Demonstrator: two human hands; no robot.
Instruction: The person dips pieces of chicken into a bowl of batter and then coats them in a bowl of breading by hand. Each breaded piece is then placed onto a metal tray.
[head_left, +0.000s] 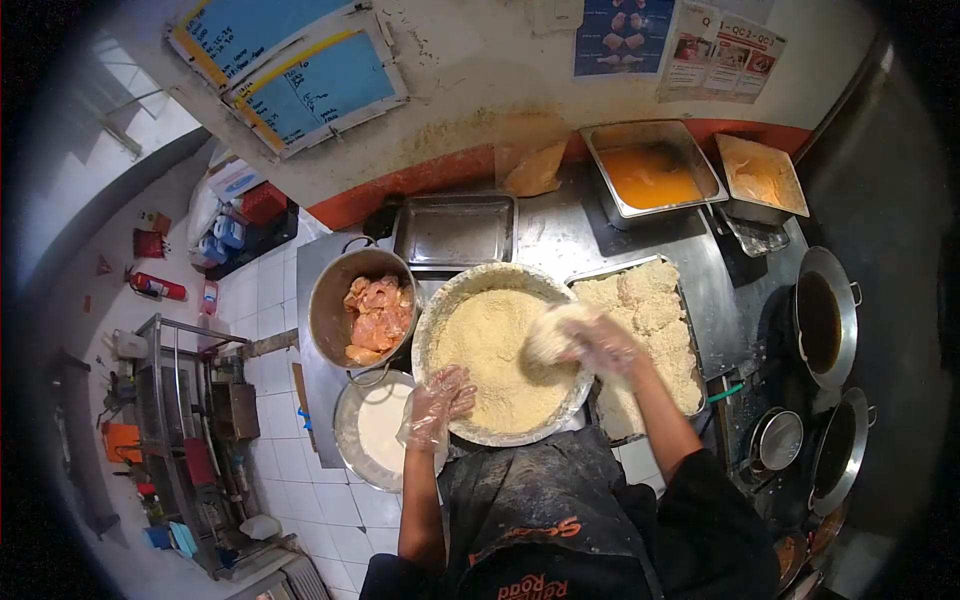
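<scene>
A large round basin of pale flour-like coating stands in front of me. My right hand, in a clear plastic glove, grips a coated piece above the basin's right side. Over the basin's lower left rim is my left hand, also gloved, its fingers apart and nothing in them. To the right, a tray holds several coated pieces. A pot of raw meat stands at the left, and a bowl of white liquid is below it, partly behind my left wrist.
An empty metal tray lies behind the basin. Farther back right are a pan of orange liquid and a smaller container. Woks of dark liquid stand at the far right. A rack is at the left.
</scene>
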